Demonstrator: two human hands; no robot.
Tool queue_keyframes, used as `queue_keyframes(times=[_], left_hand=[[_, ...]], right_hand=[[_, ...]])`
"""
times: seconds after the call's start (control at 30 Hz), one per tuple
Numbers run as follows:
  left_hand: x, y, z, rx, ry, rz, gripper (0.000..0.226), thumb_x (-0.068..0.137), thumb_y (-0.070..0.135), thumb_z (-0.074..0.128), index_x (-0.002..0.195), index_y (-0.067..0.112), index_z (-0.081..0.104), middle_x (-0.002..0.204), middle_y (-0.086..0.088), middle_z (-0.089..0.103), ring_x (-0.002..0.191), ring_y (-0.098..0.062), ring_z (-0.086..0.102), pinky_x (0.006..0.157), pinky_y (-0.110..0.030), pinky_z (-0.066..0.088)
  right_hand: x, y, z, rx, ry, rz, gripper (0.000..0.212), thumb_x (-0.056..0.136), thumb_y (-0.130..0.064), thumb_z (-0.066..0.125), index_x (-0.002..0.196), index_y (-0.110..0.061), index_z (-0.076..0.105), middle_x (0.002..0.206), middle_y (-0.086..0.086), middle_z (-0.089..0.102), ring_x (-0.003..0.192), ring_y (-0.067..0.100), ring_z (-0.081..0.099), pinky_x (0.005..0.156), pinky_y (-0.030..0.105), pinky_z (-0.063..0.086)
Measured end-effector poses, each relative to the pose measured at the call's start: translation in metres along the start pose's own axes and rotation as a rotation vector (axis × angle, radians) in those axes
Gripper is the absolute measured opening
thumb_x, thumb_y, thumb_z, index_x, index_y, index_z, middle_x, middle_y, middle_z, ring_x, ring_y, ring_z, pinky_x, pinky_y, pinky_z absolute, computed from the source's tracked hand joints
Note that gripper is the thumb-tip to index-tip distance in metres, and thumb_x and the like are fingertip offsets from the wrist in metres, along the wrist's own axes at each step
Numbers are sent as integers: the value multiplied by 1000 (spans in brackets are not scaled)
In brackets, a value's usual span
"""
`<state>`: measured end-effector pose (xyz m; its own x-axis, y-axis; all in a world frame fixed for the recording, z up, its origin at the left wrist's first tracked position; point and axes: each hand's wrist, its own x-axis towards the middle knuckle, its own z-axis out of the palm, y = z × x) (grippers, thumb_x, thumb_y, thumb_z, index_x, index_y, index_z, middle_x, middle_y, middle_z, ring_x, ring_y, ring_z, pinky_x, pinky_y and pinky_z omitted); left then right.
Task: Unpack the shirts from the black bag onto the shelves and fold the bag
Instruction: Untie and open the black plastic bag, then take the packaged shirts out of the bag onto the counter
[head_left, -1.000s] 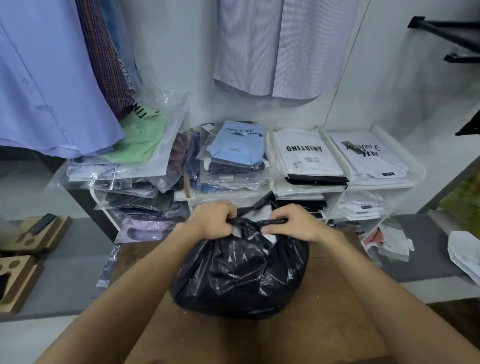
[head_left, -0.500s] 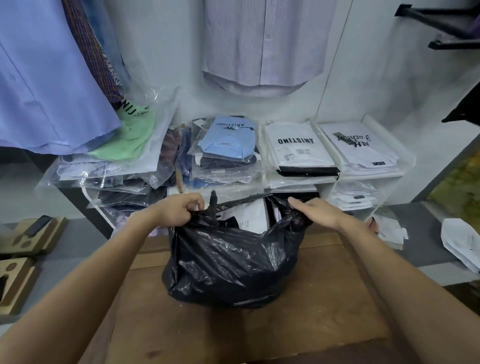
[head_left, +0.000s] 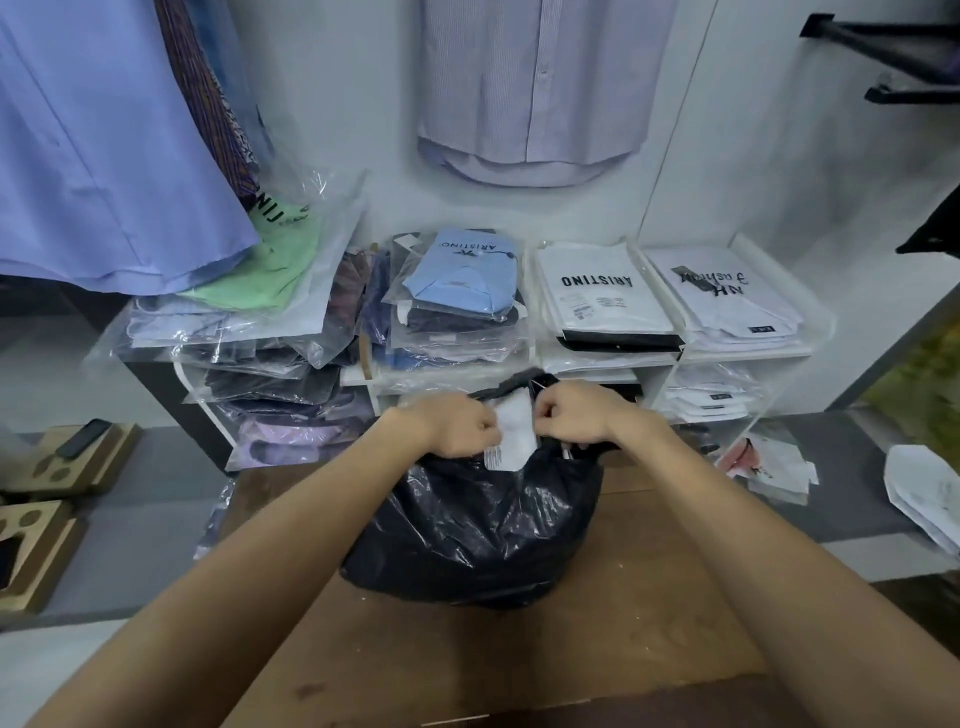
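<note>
A bulging black plastic bag (head_left: 478, 530) sits on a brown wooden table (head_left: 649, 597) in front of me. A white packaged shirt (head_left: 517, 434) sticks up out of its mouth, with a label at its lower left corner. My left hand (head_left: 457, 431) pinches the packet's left edge and my right hand (head_left: 571, 415) pinches its right top corner, both at the bag's rim. What else the bag contains is hidden. Behind it stand white shelves (head_left: 743, 353) stacked with packed shirts, among them a light blue one (head_left: 457, 280) and a white one (head_left: 602, 296).
Shirts hang on the wall above: a blue one (head_left: 104, 145) at the left, a pale striped one (head_left: 535, 88) in the middle. Cardboard inserts (head_left: 62, 462) lie on the grey floor at left, loose packaging (head_left: 774, 467) and paper (head_left: 924, 493) at right.
Half a second ago my hands held the bag's mouth wide apart. They have come together on the white packaged shirt, which now stands higher out of the bag.
</note>
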<state>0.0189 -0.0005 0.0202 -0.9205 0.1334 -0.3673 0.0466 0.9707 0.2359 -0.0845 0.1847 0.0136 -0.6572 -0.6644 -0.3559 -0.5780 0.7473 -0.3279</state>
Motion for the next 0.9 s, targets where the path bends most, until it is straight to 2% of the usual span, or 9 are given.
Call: queue_keyframes(times=[0.1,0.23,0.37,0.43,0.53,0.63,0.7,0.8,0.9], left_hand=[[-4,-28,6,97,83,-105,31,97,36,45,119,22,63,114,-3,70,107,-28,63,88,-36,51],[-12,-52,-1,324,106,-186,57,84,47,58,139,32,51,128,1,66,116,-24,62,86,-35,54],[-11,-63,-1,359,106,-197,89,76,60,65,153,33,30,146,4,52,127,-20,56,91,-36,52],[-7,-59,-1,342,68,-207,101,75,64,65,158,30,18,156,2,39,133,-22,51,92,-37,51],[3,-49,3,264,118,-164,78,86,52,55,156,30,26,152,0,43,130,-24,53,96,-44,49],[13,-37,1,175,150,-173,59,93,35,48,151,32,38,149,1,47,133,-24,50,106,-53,39],[20,-32,-1,121,157,-181,58,92,27,45,150,33,40,149,1,49,134,-24,49,107,-53,38],[29,-29,-4,16,181,-159,63,87,15,45,149,29,43,146,-2,54,132,-26,51,108,-51,39],[39,-28,-7,-92,164,-128,60,90,10,48,149,21,44,145,-7,55,130,-28,52,105,-44,44]], right_hand=[[-8,23,-3,42,-198,84,9,83,-25,68,90,-22,72,74,-1,74,49,11,62,48,23,49],[-9,36,-10,12,-216,85,16,73,-26,77,89,-28,74,80,-9,70,68,10,65,58,26,52],[-6,27,-18,68,-301,71,24,72,-21,80,94,-30,72,76,-12,65,67,9,59,58,21,45],[1,20,-16,129,-231,85,23,75,-23,79,97,-29,75,83,-12,70,78,11,64,66,24,49],[18,11,-6,111,-36,125,34,86,-33,67,114,-14,75,115,2,72,107,24,66,91,32,52],[28,-3,6,172,80,126,33,87,-32,60,73,-3,63,73,11,64,73,31,60,59,33,42],[29,-11,10,203,158,141,35,84,-37,64,69,-6,59,65,6,57,66,26,58,54,31,35],[25,-18,14,141,200,136,52,76,-51,75,104,-10,64,99,7,62,91,25,60,66,32,42],[27,-19,18,304,181,193,60,71,-33,86,118,-12,56,109,4,58,98,22,57,68,30,41]])
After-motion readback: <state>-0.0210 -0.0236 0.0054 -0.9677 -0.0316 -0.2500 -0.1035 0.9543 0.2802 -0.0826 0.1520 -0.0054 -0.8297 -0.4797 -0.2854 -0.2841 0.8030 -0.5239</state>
